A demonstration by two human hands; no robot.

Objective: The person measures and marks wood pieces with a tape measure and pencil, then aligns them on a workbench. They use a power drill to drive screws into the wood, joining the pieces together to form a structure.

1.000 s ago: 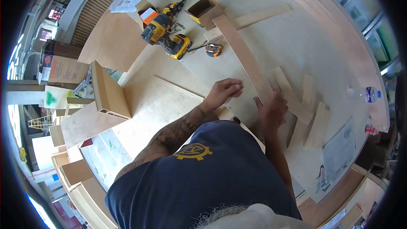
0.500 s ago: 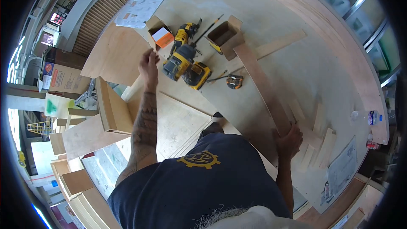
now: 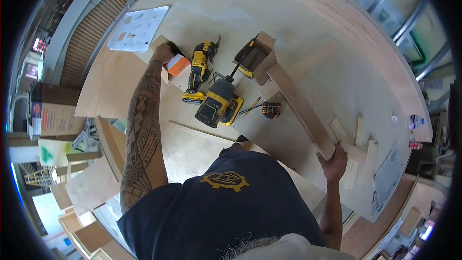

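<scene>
The long pale plywood strip (image 3: 301, 108) lies slanted on the wooden tabletop (image 3: 298, 29), its near end clasped in the right hand (image 3: 334, 163) grip. The left hand (image 3: 162, 54) touches a small orange-and-white box (image 3: 179, 64); whether its grip is closed cannot be told. A yellow-and-black power tool (image 3: 196, 77) lies just beside it.

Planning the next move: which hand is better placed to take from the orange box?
Left. The left hand is at the orange box; the right hand grips the plank's near end, far off.
</scene>
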